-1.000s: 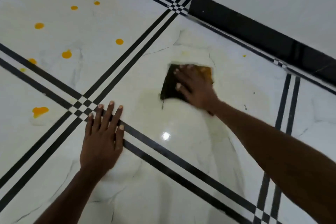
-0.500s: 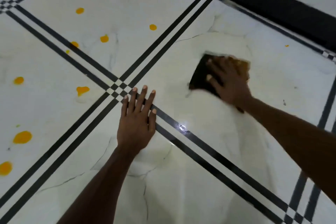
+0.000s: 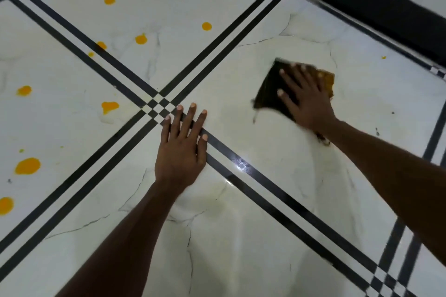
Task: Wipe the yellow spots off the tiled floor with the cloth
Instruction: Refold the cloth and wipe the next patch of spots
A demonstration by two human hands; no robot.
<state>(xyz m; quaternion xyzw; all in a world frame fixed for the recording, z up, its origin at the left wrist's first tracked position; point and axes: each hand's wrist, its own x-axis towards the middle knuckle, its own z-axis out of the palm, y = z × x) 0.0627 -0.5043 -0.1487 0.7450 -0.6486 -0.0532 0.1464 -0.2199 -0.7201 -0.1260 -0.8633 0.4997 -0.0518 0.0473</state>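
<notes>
My right hand presses flat on a dark cloth with a yellow-stained right edge, on the white tiled floor at centre right. My left hand rests flat with fingers spread on the black stripes beside the checkered tile crossing, holding nothing. Several yellow spots dot the tiles to the left: a round one nearest the cloth, one further left, a blot left of the crossing, and a large one at the left edge. A tiny yellow speck lies right of the cloth.
A black skirting board and white wall run along the top right. Double black stripes cross the floor diagonally and meet at a checkered crossing. A wet, smeared patch surrounds the cloth.
The view has shifted so the floor appears further right and down, bringing more yellow spots in at the left. My right hand keeps pressing the cloth; my left hand stays planted.
</notes>
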